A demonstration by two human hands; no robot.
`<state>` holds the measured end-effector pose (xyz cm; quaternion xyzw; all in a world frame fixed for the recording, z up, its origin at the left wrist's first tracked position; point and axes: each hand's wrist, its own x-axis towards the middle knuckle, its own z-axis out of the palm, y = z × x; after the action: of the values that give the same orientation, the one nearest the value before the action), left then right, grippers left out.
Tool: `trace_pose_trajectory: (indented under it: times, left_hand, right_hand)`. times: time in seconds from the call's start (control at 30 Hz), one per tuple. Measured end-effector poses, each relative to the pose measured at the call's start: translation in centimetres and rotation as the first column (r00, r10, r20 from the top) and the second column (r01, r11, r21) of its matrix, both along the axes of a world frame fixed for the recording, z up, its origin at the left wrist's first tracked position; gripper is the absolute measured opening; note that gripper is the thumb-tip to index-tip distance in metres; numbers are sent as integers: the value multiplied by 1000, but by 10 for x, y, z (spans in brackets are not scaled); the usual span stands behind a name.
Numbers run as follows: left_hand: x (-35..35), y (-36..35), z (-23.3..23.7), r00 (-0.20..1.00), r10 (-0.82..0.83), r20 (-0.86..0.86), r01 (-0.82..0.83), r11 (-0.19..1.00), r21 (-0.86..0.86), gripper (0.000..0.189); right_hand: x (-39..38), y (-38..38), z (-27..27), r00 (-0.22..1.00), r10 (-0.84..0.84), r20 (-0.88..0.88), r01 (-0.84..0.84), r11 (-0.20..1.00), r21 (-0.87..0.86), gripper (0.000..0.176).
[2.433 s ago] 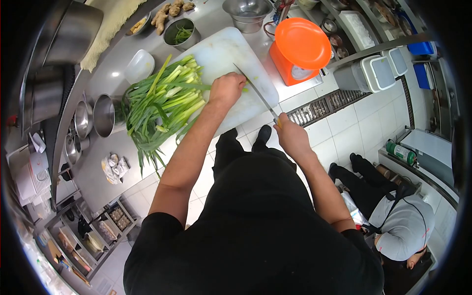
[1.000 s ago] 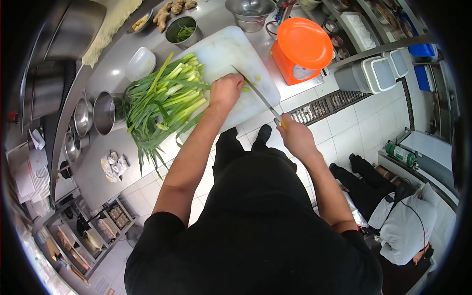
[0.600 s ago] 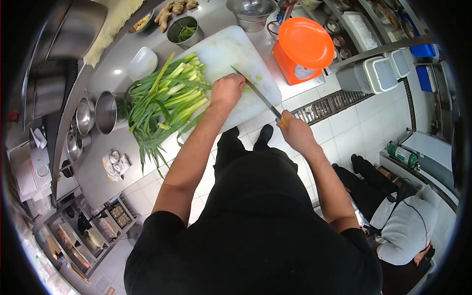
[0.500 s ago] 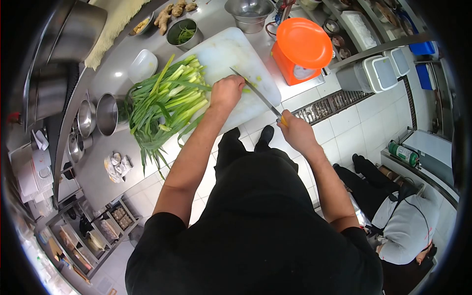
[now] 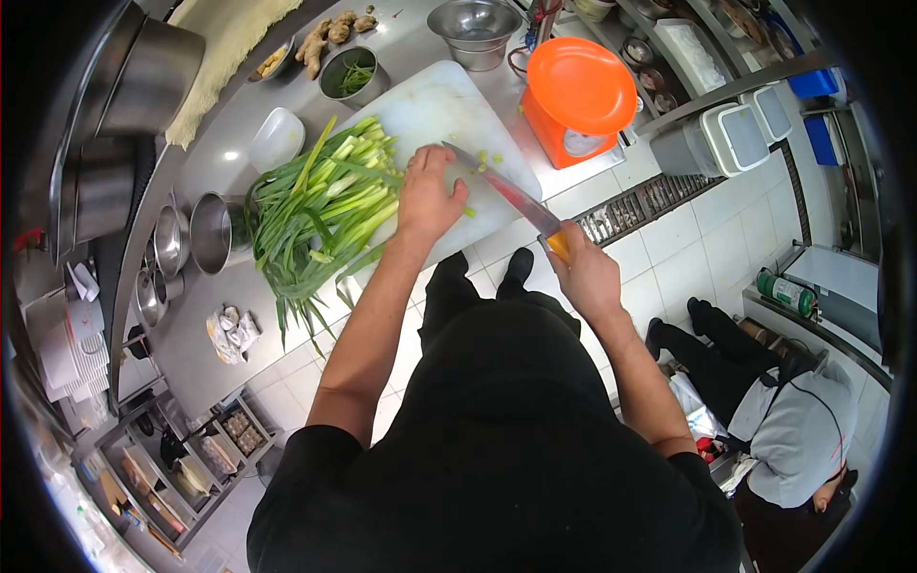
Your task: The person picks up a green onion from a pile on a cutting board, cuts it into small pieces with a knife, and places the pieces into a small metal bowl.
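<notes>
My right hand (image 5: pixel 588 272) is wrapped round the yellow handle of a knife (image 5: pixel 511 198). Its long blade slants up and left over the white cutting board (image 5: pixel 449 95), its tip near the fingers of my left hand (image 5: pixel 430 194). That hand is over the board with thumb and fingers apart and nothing visible in it. A large heap of green onions (image 5: pixel 330 205) lies left of it, partly on the board, with leaves hanging over the counter edge. Small cut green pieces (image 5: pixel 489 159) lie beyond the blade.
An orange scale (image 5: pixel 581 91) stands right of the board. Behind it are a metal bowl (image 5: pixel 475 33), a metal pot with cut greens (image 5: pixel 353 78) and ginger (image 5: pixel 312 48). A white dish (image 5: pixel 277 139) and a cloth (image 5: pixel 232 332) lie left. Another person (image 5: pixel 798 435) is at lower right.
My left hand has opened its fingers and moved slightly left. The knife has turned so that more of its blade's flat side shows, and small cut pieces show more clearly beside it.
</notes>
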<state>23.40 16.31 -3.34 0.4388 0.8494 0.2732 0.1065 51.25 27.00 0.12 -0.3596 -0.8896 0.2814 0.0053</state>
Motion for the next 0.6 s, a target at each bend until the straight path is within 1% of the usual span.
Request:
trace_pose_trajectory:
  times: [0.1, 0.2, 0.3, 0.4, 0.5, 0.53, 0.6]
  left_hand:
    - [9, 12, 9, 997, -55, -58, 60, 993, 100, 66]
    - [25, 29, 4, 982, -44, -185, 56, 997, 60, 78]
    - [9, 40, -31, 989, 42, -145, -34, 998, 57, 84]
    - [-7, 46, -48, 990, 59, -129, -52, 997, 58, 71]
    - [-16, 50, -57, 995, 14, -100, -4, 996, 94, 52]
    - [-17, 50, -57, 999, 20, -50, -13, 990, 140, 47]
    - [-19, 52, -57, 998, 23, 52, -34, 973, 228, 39]
  right_hand:
    - [2, -3, -7, 999, -35, 10, 35, 998, 43, 57]
    - [2, -5, -2, 998, -61, 33, 61, 998, -2, 60]
    - [11, -6, 0, 999, -25, -26, 26, 998, 55, 58]
    - [32, -5, -8, 999, -50, -13, 50, 998, 48, 50]
    - [48, -4, -1, 997, -69, 41, 71, 997, -44, 43]
    - [53, -5, -2, 997, -78, 5, 78, 996, -49, 34]
    - [58, -4, -6, 992, -114, 49, 120, 981, -152, 30]
